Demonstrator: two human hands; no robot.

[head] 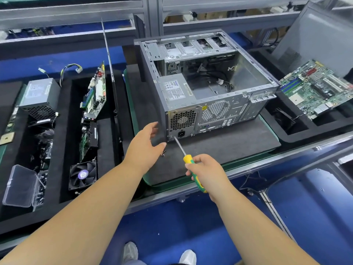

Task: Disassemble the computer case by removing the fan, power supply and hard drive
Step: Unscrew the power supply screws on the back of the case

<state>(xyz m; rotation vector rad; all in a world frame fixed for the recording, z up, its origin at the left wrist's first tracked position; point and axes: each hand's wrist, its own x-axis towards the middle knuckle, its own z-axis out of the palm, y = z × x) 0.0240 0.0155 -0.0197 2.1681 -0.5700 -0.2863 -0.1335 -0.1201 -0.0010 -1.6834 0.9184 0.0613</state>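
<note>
An open grey computer case (240, 104) lies on its side on a dark foam mat (219, 150), rear panel toward me. Its power supply (174, 90) sits in the near left corner, with the vent grille and socket facing me. My right hand (206, 173) grips a yellow and green screwdriver (188, 159); the tip touches the rear panel's lower left corner by the socket. My left hand (145, 146) hovers open just left of that corner, holding nothing. A few loose screws (163, 153) lie on the mat beside it.
A black foam tray on the left holds another power supply (41, 98), upright circuit boards (94, 94), a black fan (82, 175) and a clear plastic box (19, 186). A motherboard (315, 88) leans in a tray at the right. My feet show below the bench edge.
</note>
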